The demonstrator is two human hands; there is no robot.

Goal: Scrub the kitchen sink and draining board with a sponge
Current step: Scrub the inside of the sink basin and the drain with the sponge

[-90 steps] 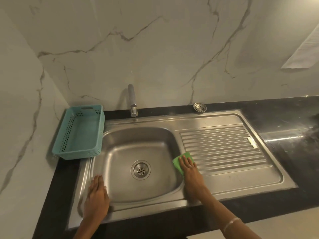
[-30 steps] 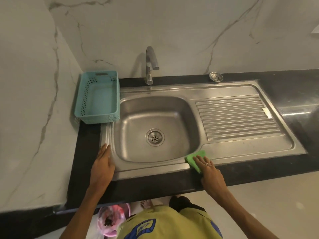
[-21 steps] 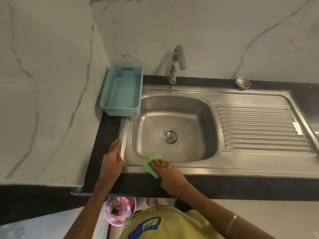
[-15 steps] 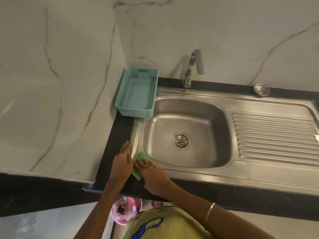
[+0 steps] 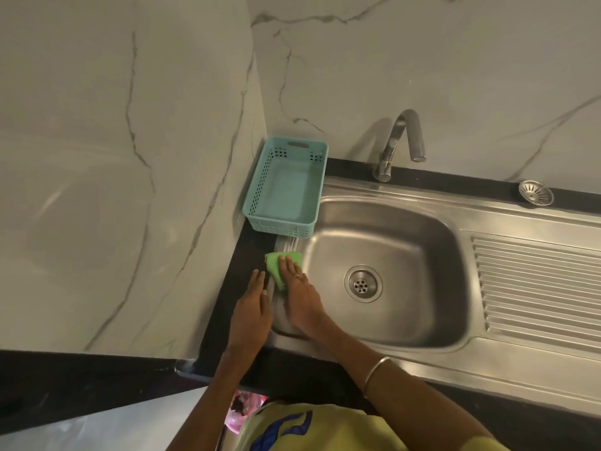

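A steel sink (image 5: 406,320) with a round drain (image 5: 363,283) sits in a black counter, and its ribbed draining board (image 5: 536,288) runs off to the right. My right hand (image 5: 299,297) presses a green sponge (image 5: 275,262) flat on the sink's left rim, fingers spread over it. My left hand (image 5: 252,310) lies flat on the black counter just left of the rim, beside the right hand, holding nothing.
A teal plastic basket (image 5: 286,190) stands on the counter at the back left, against the marble wall. A curved tap (image 5: 400,141) rises behind the bowl. A loose metal strainer (image 5: 535,192) lies on the back ledge. A pink bin (image 5: 244,408) shows below the counter edge.
The right hand slid the sponge from the draining board along the front rim to the left, then up the left rim towards the basket. The view swung left with it.
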